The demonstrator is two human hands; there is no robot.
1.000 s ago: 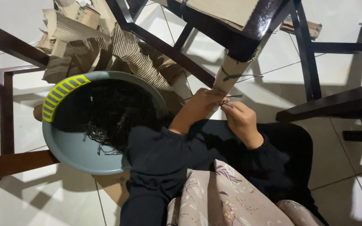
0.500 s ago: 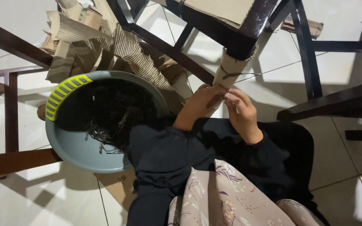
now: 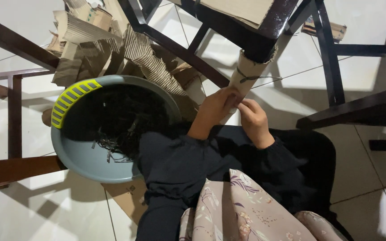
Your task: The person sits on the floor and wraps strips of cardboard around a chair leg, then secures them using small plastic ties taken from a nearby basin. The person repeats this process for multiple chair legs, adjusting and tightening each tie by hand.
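Near the middle of the frame, both hands are up against a roll of brown cardboard (image 3: 246, 78) that is wrapped around a dark wooden leg (image 3: 271, 27). The leg comes down from the top of the frame, and the cardboard covers its lower end. A thin dark string (image 3: 251, 79) goes around the roll.

The left hand (image 3: 214, 107) is curled around the lower part of the cardboard roll and grips it. The right hand (image 3: 253, 118) is just beside it, touching the same roll, with its fingers bent in tight. It looks like it is pinching something small there, but what it pinches is too small to tell. Both arms wear dark sleeves (image 3: 179, 151).

To the left of the hands sits a big round grey tub (image 3: 83, 158) on the white tile floor (image 3: 18, 209). It has a yellow handle with slots (image 3: 70, 100) on its upper left rim. Inside the tub lies a dark tangle of thin strands (image 3: 117, 125).

Behind the tub, in the upper left of the frame, is a heap of torn cardboard pieces (image 3: 108, 49), some with wavy ridges. A flat piece of cardboard (image 3: 126, 198) lies on the floor under the tub. Dark wooden bars (image 3: 10, 42) cross the left and right sides of the frame. At the bottom is flowery cloth (image 3: 237, 209) over the person's lap.
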